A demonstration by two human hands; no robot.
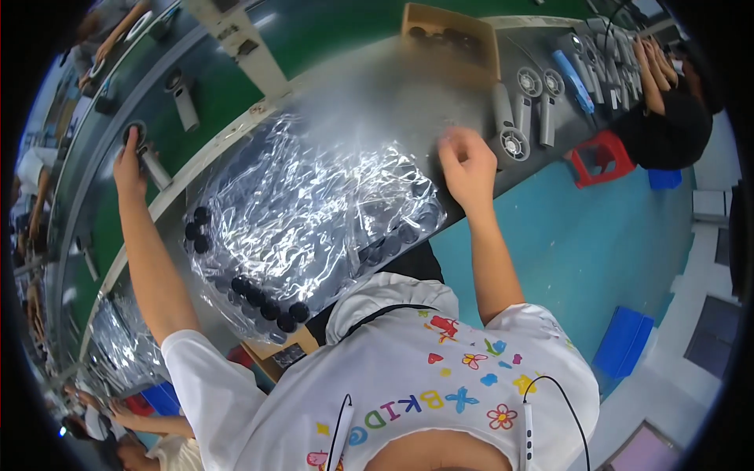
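My left hand reaches out over the green conveyor belt, its fingers closed round the head of a grey handheld fan. The handle of that fan slants toward the belt's near rail. My right hand is curled with thumb and fingers together, above the right end of the bench; anything between the fingertips is too blurred to make out. Between my arms lies a clear plastic sheet over rows of black round parts, some uncovered along the near and left edges. Several grey fans lie right of my right hand.
An open cardboard box holding dark parts stands at the back of the bench. Another fan rides on the belt. A metal post rises beside it. Rightward are a red stool and a co-worker's arms.
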